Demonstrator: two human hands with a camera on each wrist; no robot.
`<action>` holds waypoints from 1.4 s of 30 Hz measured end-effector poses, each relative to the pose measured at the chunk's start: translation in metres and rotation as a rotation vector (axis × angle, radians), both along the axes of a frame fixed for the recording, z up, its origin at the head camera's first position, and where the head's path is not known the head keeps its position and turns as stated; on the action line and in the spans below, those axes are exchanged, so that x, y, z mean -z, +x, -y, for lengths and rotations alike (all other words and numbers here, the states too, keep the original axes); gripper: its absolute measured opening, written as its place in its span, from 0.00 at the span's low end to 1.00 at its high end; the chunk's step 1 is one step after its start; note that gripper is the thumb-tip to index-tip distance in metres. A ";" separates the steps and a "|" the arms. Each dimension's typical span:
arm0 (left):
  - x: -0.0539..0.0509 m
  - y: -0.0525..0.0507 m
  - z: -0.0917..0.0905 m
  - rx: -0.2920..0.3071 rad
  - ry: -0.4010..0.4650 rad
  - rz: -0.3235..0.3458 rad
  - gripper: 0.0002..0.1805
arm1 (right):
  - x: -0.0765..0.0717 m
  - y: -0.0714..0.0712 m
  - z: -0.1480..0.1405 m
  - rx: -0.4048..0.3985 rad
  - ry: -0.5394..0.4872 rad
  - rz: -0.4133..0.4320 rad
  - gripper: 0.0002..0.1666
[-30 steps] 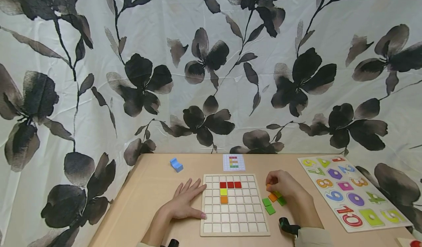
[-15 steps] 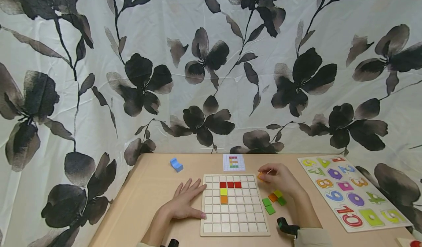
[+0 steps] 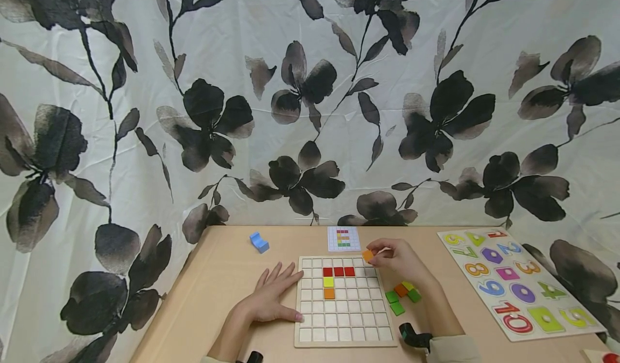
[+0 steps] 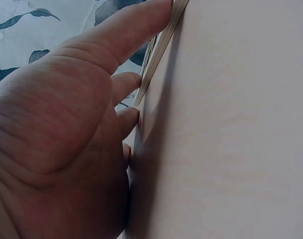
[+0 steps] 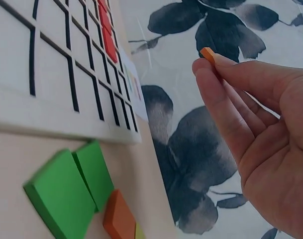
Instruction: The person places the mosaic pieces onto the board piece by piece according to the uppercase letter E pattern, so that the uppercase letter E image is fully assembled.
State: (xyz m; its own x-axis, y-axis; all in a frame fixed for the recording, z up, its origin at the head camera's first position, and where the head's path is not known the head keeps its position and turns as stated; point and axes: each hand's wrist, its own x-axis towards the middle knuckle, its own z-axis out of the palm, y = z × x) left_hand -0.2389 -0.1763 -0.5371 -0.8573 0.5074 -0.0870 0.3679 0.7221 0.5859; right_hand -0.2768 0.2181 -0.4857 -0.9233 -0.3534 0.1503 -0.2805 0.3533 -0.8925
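My left hand (image 3: 271, 301), fingers spread, touches the grid board (image 3: 346, 344), probably steadying it; my right hand (image 3: 399, 262) pinches an orange tile (image 3: 367, 256) near its far right corner (small piece, fingertip grip), loose tiles (image 3: 397, 308) beside the board, seemingly for easy reach. Pale tabletop (image 3: 218, 277), floral cloth (image 3: 261, 23) behind.

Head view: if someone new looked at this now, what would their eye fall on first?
Probably the big dark flowers on the white cloth filling the upper part of the picture. Next, the pale grid board on the table, with its row of red tiles near the far edge. Then the right hand, pinching an orange tile by the board's far right corner.
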 end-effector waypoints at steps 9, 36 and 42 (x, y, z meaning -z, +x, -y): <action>0.000 0.000 0.000 0.007 0.001 -0.009 0.60 | 0.003 0.001 0.020 0.012 0.063 -0.044 0.14; -0.001 0.000 -0.001 -0.004 0.010 0.013 0.59 | 0.015 0.007 0.057 -0.160 0.222 -0.030 0.13; -0.001 0.000 -0.001 -0.006 0.009 0.014 0.59 | 0.020 0.008 0.062 -0.234 0.263 0.016 0.12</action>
